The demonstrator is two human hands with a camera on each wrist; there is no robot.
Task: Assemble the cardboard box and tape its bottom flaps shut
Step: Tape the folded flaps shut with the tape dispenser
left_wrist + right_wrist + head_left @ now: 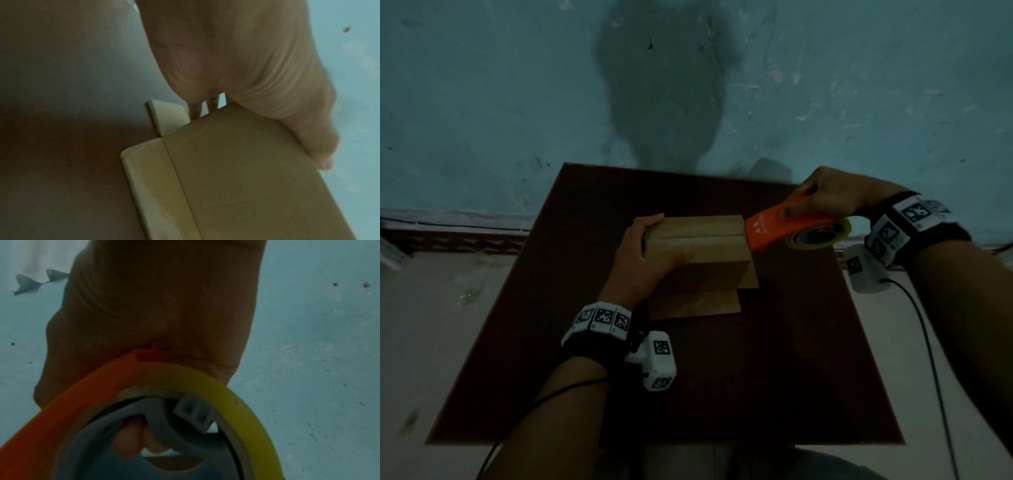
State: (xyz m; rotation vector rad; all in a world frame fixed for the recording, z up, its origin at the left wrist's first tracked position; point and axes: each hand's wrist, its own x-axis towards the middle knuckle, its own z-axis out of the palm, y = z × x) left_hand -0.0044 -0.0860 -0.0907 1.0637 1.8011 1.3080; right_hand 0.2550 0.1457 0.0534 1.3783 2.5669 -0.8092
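Note:
A brown cardboard box (pixel 709 253) stands on the dark table (pixel 756 377) with its folded flaps facing up, a seam running across the top. Two loose flaps lie flat on the table at its near side. My left hand (pixel 647 253) grips the box's left end, thumb on the near face and fingers over the top edge; the left wrist view shows the thumb on the box (pixel 246 170). My right hand (pixel 822 198) holds an orange tape dispenser (pixel 780 228) with a yellowish tape roll (pixel 216 378), its front edge touching the box's right end at the seam.
The table is small and square; its edges are close on all sides, with pale floor around it. A teal wall rises just behind it. Cables trail from both wrist cameras toward me.

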